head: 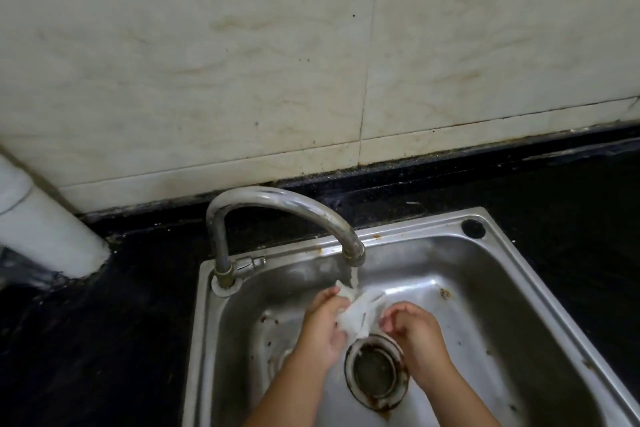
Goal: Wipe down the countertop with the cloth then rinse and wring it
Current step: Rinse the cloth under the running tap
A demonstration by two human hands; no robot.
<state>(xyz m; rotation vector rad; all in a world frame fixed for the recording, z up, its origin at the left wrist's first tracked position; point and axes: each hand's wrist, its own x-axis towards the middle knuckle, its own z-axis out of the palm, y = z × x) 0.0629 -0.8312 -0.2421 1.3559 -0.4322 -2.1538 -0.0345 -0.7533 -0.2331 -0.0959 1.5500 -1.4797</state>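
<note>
Rinsing now: both my hands, left hand (pixel 320 329) and right hand (pixel 417 328), pinch the cloth (pixel 360 314) under the tap (pixel 353 253). I think the counter (pixel 554 191) wiping is done. Wringing is still left.

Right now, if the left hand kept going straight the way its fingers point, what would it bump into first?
The left hand, already gripping the white cloth, points up toward the faucet. It would probably meet the water stream under the spout first, then the sink back wall; depth is unclear.

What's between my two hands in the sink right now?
The white cloth, held by both the left hand and right hand under the tap, above the drain, in the head view.
</note>
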